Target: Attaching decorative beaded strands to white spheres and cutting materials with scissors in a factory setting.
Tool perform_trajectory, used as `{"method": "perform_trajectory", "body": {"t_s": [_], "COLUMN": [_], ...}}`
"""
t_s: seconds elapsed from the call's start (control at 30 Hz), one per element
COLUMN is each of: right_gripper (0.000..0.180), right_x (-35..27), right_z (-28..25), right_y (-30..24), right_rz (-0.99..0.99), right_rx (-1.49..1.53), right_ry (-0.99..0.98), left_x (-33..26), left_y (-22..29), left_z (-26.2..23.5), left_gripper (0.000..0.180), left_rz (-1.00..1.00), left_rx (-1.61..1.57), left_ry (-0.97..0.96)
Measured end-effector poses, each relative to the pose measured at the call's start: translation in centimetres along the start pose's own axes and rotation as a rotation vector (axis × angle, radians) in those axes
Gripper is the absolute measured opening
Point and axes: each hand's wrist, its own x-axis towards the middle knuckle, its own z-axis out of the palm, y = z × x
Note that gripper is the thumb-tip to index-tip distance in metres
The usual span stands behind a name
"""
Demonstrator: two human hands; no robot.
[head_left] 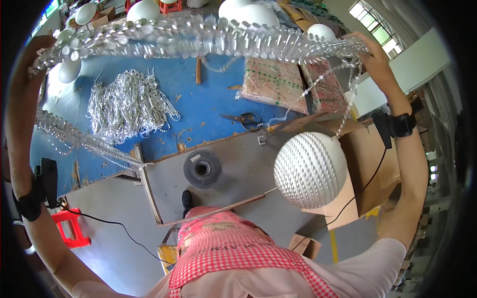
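Note:
A thick bundle of silver bead strands is stretched across between my raised hands, above the far part of the table. My left hand is closed round its left end. At the other end my right hand grips the bundle, and a few beaded strands hang below it. One strand runs down to a white ball, whose left and front sides are wrapped in rows of silver beads; its right side is bare white. The ball sits at the tip of a thin rod on a metal frame.
On the blue table lie a pile of silver bead strands, scissors and wrapped packs. White balls stand along the far side. A dark spool, a red stool and a cardboard box are lower down.

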Motion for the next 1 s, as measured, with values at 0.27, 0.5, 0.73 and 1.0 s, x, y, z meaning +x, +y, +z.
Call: {"method": "perform_trajectory", "body": {"t_s": [0.27,0.5,0.73,1.0], "right_gripper": [0.039,0.043,0.031,0.029], "right_x": [0.6,1.6,1.9,0.5], "right_z": [-2.6,3.3,11.5,22.5], "right_y": [-1.2,-4.4,-8.4,-9.8], "right_rz": [-0.208,0.064,-0.071,-0.092], "right_rx": [0.08,-0.157,0.089,0.035], "right_ry": [-0.139,-0.259,-0.832,-1.377], "left_x": [-1.1,-4.0,-10.3,-22.2], "left_y": [-8.2,-10.5,-7.6,-5.6], "left_z": [4.7,1.5,-3.5,0.9], "left_gripper": [0.045,0.046,0.051,0.05], "left_rz": [0.111,0.004,-0.116,-0.34], "left_rx": [-0.224,-0.173,0.17,-0.031], "left_ry": [-0.065,-0.061,-0.078,-0.321]}}
